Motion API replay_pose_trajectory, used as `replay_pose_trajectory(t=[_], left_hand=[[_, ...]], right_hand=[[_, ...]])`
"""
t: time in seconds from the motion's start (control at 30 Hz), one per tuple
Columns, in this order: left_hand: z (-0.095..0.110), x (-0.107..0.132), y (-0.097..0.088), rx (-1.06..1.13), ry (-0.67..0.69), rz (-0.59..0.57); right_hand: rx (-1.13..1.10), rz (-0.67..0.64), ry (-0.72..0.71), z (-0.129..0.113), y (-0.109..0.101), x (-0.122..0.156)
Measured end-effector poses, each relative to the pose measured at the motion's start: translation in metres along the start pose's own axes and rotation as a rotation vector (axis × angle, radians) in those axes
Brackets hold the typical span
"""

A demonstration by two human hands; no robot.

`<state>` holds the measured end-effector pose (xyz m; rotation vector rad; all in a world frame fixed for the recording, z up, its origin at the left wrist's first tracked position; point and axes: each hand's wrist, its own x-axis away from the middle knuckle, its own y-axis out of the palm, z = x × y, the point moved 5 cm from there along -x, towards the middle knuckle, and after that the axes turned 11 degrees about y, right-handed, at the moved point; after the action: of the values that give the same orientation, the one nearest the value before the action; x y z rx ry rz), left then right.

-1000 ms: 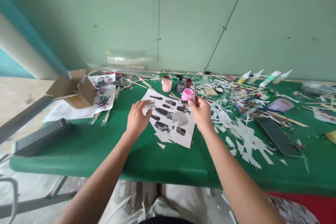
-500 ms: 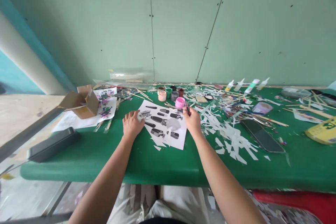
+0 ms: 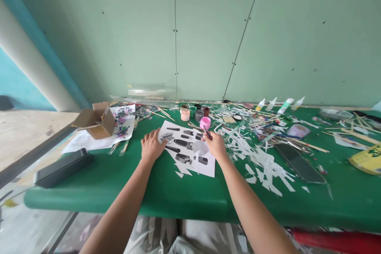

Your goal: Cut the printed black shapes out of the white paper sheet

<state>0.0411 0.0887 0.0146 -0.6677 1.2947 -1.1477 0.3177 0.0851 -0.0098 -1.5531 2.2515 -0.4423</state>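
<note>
My left hand (image 3: 153, 147) lies with fingers spread at the left edge of a white sheet (image 3: 207, 170) printed with black shoe-like shapes. My right hand (image 3: 216, 145) is closed around a slim dark pen-like tool (image 3: 208, 132), its tip near the sheet's upper right part; its exact kind is too small to tell. A round greyish-white piece (image 3: 201, 147) rests on the print. Just behind the tool stands an open pot of pink paint (image 3: 205, 122). Small paper scraps (image 3: 179, 174) lie by the sheet's lower edge.
Several more paint pots (image 3: 185, 115) stand behind the sheet. White paper strips (image 3: 269, 164), a phone (image 3: 299, 162) and glue bottles (image 3: 285, 105) are to the right. On the left are a cardboard box (image 3: 102, 127) and a dark grey case (image 3: 64, 168). A green wall closes the back.
My right hand has moved a little left and inward over the sheet, with the tool tilted more to the left. My left hand stays at the sheet's edge. The whole view has shifted slightly.
</note>
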Motion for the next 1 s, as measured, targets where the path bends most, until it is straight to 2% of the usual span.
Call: replay_pose_trajectory(t=[0.1,0.2,0.27,0.4,0.5,0.6,0.73,0.83,0.9,1.0], left_hand=[[0.003,0.001,-0.004,0.09,0.066,0.059],[0.013,0.004,-0.01,0.202,0.209,0.118],[0.023,0.006,-0.011,0.264,0.305,0.086],[0.043,0.01,-0.006,0.41,0.511,-0.049],[0.049,0.012,-0.001,0.497,0.571,-0.106],[0.04,0.008,0.001,0.535,0.473,-0.039],[0.005,0.002,-0.004,0.533,0.124,0.207],[-0.02,0.003,-0.008,0.531,-0.114,0.348],[-0.028,0.005,-0.011,0.542,-0.199,0.401],[-0.031,0.007,-0.014,0.56,-0.253,0.456]], right_hand=[[-0.006,-0.049,-0.019,-0.005,0.001,0.003],[-0.011,-0.113,-0.06,-0.013,0.005,0.008],[-0.009,-0.18,-0.098,-0.02,0.011,0.014],[0.019,-0.317,-0.161,-0.031,0.029,0.028],[0.045,-0.38,-0.191,-0.036,0.038,0.037],[0.173,-0.4,-0.235,-0.041,0.039,0.044],[0.465,-0.414,-0.296,-0.047,0.043,0.051],[0.572,-0.426,-0.329,-0.049,0.047,0.054],[0.575,-0.428,-0.325,-0.048,0.049,0.055],[0.558,-0.419,-0.329,-0.048,0.049,0.054]])
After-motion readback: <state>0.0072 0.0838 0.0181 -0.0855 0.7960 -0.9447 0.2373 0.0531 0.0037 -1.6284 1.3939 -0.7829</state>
